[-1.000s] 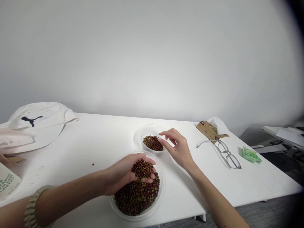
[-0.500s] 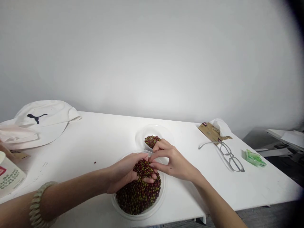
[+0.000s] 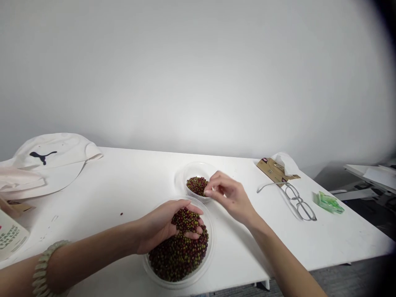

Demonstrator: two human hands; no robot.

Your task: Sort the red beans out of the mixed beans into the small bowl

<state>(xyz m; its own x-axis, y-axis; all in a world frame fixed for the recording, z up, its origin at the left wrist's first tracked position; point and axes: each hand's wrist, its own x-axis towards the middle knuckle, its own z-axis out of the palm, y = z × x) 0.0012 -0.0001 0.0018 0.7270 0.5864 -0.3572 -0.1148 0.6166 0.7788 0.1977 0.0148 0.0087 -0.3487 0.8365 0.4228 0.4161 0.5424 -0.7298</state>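
My left hand point(image 3: 157, 227) is palm up and cupped, holding a heap of small red and green beans point(image 3: 186, 220). It rests over a large clear round bowl point(image 3: 211, 247) of the same mixed beans point(image 3: 175, 264). Just behind stands a smaller clear bowl point(image 3: 198, 166) with more red and green beans point(image 3: 195, 185) in it. Beside that bowl's right rim is my right hand point(image 3: 230, 194), thumb and forefinger pinched together. Whatever lies between those fingertips is too small to make out.
A lone bean point(image 3: 121, 213) lies on the white table point(image 3: 123, 181). To the left are a white cap point(image 3: 62, 161) and a paper cup point(image 3: 14, 237). On the right are glasses point(image 3: 298, 200), a green packet point(image 3: 329, 203) and a brown cardboard pack point(image 3: 272, 170) with white tissue.
My right hand has moved from the beans in my left palm, back and to the right, to the small bowl's edge. My left hand stays cupped over the large bowl, its fingers slightly more spread.
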